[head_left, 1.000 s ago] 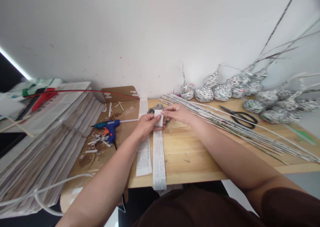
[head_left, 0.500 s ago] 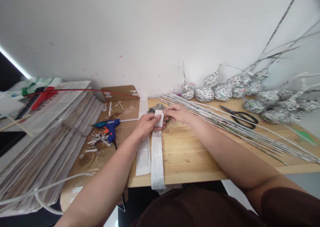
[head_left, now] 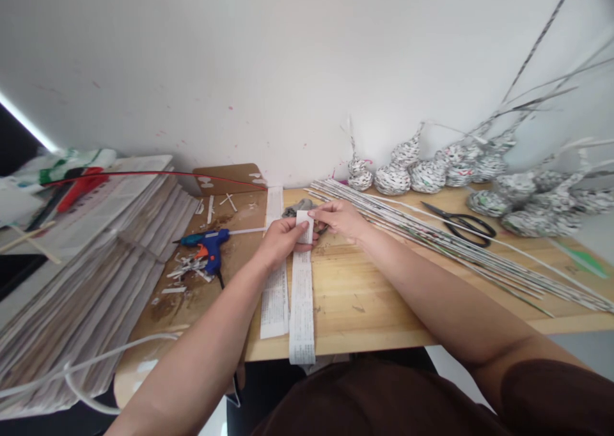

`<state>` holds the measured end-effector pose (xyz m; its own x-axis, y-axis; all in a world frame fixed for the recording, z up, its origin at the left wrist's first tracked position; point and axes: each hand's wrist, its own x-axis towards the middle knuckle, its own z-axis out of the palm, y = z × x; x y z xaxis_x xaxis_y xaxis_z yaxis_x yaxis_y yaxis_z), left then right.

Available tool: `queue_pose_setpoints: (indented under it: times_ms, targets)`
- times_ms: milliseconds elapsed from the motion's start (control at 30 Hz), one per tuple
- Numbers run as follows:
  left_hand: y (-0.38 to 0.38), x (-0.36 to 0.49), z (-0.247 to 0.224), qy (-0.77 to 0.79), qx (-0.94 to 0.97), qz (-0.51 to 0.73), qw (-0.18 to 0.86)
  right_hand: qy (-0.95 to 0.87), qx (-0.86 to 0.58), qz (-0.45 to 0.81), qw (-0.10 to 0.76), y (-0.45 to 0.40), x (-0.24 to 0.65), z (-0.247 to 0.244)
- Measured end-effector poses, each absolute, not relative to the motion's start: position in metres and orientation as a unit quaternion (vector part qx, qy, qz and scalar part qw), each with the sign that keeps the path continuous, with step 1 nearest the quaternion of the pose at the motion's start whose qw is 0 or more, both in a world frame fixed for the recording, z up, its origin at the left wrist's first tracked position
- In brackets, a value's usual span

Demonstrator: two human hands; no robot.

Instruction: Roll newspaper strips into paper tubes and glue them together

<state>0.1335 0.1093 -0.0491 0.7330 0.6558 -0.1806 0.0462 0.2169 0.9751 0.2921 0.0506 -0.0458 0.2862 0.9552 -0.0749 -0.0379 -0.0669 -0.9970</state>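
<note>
A long newspaper strip runs from my fingers toward me and hangs over the table's front edge. My left hand pinches it near its far end, thumb on top and fingers beneath. At the strip's upper right corner, my right hand grips the paper between thumb and fingers. Another printed strip lies flat on the table just left of the held one, partly covered by my left hand. Behind my hands sits a small grey lump, its kind unclear.
Left are a blue glue gun, paper scraps and a tall newspaper stack. Rolled paper sticks and black scissors lie right. Woven paper gourd shapes stand along the wall.
My right fingers have shifted slightly left along the strip's far end. My left hand keeps its hold, and the rest looks the same.
</note>
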Motion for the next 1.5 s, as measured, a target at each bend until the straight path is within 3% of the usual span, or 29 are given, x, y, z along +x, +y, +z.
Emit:
queue_pose_setpoints:
  times_ms: [400,767,1500]
  targets:
    - [0.110,0.134,-0.051,0.298,0.601,0.207,0.712,-0.379,-0.586,0.425,0.577,0.050,0.283,-0.042]
    - [0.111,0.133,-0.050,0.303,0.599,0.212,0.710,-0.448,-0.568,0.472,0.503,0.046,0.299,-0.041]
    - [0.108,0.134,-0.047,0.295,0.605,0.202,0.711,-0.393,-0.583,0.431,0.565,0.049,0.284,-0.044]
